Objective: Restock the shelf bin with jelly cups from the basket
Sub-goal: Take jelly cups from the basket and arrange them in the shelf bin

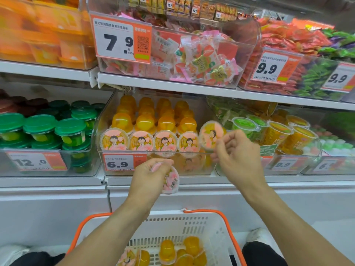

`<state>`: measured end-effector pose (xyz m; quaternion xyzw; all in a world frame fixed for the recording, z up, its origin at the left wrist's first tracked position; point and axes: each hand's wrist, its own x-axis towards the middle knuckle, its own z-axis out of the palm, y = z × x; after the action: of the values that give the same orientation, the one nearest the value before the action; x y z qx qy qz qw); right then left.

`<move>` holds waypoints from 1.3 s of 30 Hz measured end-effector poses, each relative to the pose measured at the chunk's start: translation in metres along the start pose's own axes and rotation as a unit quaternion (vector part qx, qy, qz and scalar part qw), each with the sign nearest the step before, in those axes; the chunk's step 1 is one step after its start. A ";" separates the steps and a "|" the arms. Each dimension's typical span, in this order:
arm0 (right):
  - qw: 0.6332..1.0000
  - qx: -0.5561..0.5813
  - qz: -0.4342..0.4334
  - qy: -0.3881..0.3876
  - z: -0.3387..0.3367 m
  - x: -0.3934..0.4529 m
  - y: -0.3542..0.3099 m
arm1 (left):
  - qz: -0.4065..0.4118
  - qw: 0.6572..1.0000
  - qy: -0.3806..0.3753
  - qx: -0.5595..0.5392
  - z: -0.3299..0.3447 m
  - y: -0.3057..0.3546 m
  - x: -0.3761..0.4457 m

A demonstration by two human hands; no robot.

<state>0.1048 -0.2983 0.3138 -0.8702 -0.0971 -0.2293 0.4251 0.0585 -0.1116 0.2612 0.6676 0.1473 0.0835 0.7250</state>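
The clear shelf bin [99,131], marked 6.9, holds rows of orange jelly cups, with a front row of pink cartoon lids [141,141] facing me. My right hand [238,152] pinches one jelly cup [209,135] by its rim, tilted at the bin's front right corner. Below the bin's front edge, my left hand [148,177] grips another jelly cup [170,180], its pink lid and barcode facing right. The white basket [192,223] with orange rim sits low in the middle and holds several orange jelly cups [168,250].
A bin of green-lidded cups [40,129] stands to the left, marked 12.0. To the right is a bin of green and yellow cups [274,131]. The upper shelf carries bins of wrapped sweets [201,56] with price tags. My knees and shoes flank the basket.
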 end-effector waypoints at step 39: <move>0.894 0.225 0.335 -0.193 0.115 0.175 0.036 | -0.109 0.991 -0.012 -0.080 -0.006 -0.002 0.014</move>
<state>0.3073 -0.2351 0.3113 -0.7596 0.0712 0.1273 0.6338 0.0699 -0.1015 0.2570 0.5883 0.2029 0.0076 0.7827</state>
